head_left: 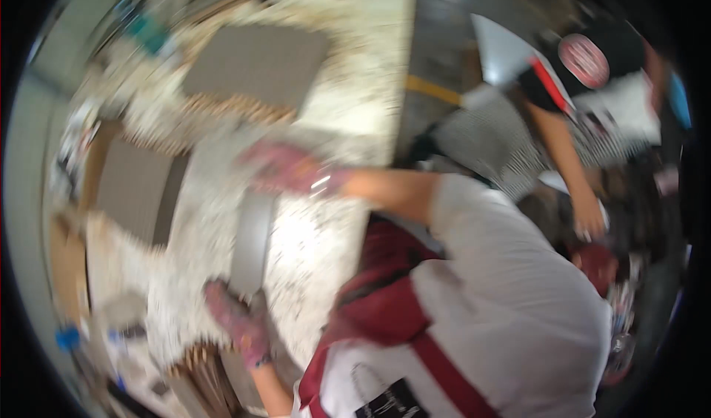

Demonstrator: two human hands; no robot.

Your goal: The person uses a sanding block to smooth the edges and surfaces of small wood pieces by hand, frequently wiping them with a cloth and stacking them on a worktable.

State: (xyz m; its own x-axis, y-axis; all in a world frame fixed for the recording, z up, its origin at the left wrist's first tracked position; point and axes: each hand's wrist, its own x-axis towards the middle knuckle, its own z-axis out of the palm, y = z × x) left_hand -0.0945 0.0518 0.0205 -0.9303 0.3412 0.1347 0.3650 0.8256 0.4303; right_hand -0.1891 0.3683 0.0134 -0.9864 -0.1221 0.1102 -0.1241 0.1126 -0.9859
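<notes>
A narrow, flat grey strip [252,240] lies between my two gloved hands on the pale, speckled worktable [311,248]. My left hand [241,322], in a pinkish patterned glove, is around the strip's lower end, with fingers on one side and thumb on the other. At the other end, my right hand [292,168] is blurred by motion. Its fingers look stretched out and apart above the strip's upper end. Whether it touches the strip cannot be made out.
Stacks of grey-brown panels stand on the table: one at the far side [255,66], one at the left [137,185] and a bundle [204,381] near my left forearm. A co-worker in a dark cap [603,62] is at the right, past the table's edge.
</notes>
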